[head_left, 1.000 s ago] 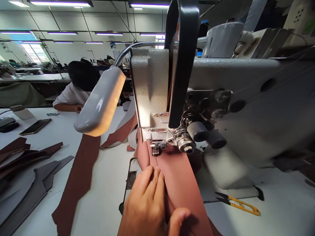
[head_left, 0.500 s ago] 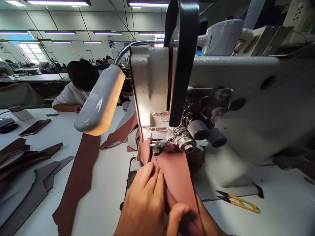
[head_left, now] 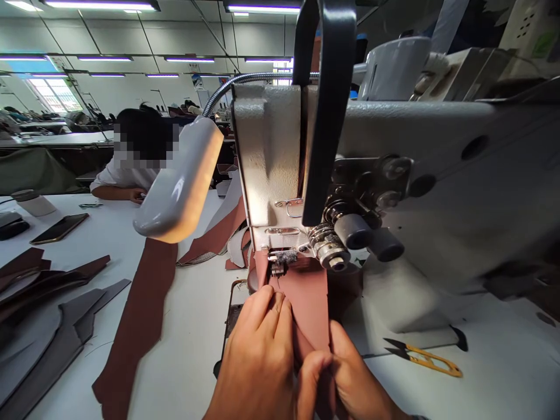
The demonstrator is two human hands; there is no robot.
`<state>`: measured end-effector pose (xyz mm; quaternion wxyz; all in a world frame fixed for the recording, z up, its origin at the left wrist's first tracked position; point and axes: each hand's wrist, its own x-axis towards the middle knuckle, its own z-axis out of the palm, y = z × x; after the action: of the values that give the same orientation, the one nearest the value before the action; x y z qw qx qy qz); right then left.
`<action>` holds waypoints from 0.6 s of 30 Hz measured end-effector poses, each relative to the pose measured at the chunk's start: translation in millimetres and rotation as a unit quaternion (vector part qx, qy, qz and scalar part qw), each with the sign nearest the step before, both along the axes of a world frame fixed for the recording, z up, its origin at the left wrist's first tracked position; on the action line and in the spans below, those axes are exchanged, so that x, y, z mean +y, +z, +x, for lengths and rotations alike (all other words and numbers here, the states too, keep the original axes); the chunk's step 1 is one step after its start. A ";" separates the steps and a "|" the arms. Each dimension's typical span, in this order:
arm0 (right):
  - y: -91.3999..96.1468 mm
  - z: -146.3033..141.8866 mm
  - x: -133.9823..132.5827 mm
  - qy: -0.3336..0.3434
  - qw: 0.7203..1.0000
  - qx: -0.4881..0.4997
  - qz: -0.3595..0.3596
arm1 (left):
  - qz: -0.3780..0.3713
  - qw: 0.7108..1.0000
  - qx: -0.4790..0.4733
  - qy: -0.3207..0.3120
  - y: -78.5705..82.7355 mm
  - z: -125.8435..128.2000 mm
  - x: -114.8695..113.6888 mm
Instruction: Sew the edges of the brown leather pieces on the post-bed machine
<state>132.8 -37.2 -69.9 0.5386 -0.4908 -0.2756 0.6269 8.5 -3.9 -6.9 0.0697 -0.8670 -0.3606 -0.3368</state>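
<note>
A reddish-pink, leather-like piece [head_left: 308, 309] runs under the presser foot [head_left: 277, 267] of a sewing machine [head_left: 271, 151]. My left hand [head_left: 258, 350] lies over its left side just in front of the foot, fingers bent and pressed together on the material, thumb out to the right. Lower down, my right hand [head_left: 354, 373] grips the right edge of the piece, its fingers partly hidden under it. A fold in the material shows between the two hands.
A lit lamp [head_left: 177, 181] hangs left of the machine head. Yellow thread snips [head_left: 426, 357] lie at right. Brown strips [head_left: 140, 326], grey cut pieces [head_left: 79, 321] and a phone [head_left: 60, 228] lie at left. Another person [head_left: 126, 169] leans on the table behind.
My right hand has come out from behind the piece and now holds its right edge. That edge has shifted left. My left hand stays nearly in place.
</note>
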 end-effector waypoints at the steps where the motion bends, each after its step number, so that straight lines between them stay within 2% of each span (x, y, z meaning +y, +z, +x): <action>1: 0.7 -0.1 0.4 0.007 1.000 0.011 -0.017 | 0.002 1.000 0.002 -0.001 -0.3 0.4 0.4; 4: 7.2 -3.3 1.3 0.018 0.997 0.052 -0.047 | 0.012 1.000 0.003 -0.005 -0.5 1.6 1.9; 7: 16.5 -8.5 1.0 -0.023 0.996 0.080 -0.038 | 0.019 1.000 0.007 -0.009 -1.3 1.3 2.9; 9: 19.9 -10.2 0.9 -0.026 0.995 0.094 -0.034 | 0.026 1.000 0.012 -0.011 -2.7 0.0 3.8; 11: 19.7 -9.5 1.6 0.014 0.995 0.098 -0.029 | 0.032 0.999 0.018 -0.017 -4.5 -1.4 4.9; 14: 15.6 -6.7 4.3 0.094 0.991 0.093 0.029 | 0.043 0.999 0.018 -0.017 -6.8 -2.6 6.7; 18: 14.3 -6.0 8.4 0.143 0.978 0.115 0.100 | 0.048 0.999 0.020 -0.014 -6.9 -2.5 8.0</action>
<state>126.8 -28.8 -55.6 0.5177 -0.3145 -0.3404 0.7192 5.9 4.1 -13.8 0.1137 -0.8740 -0.3308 -0.3373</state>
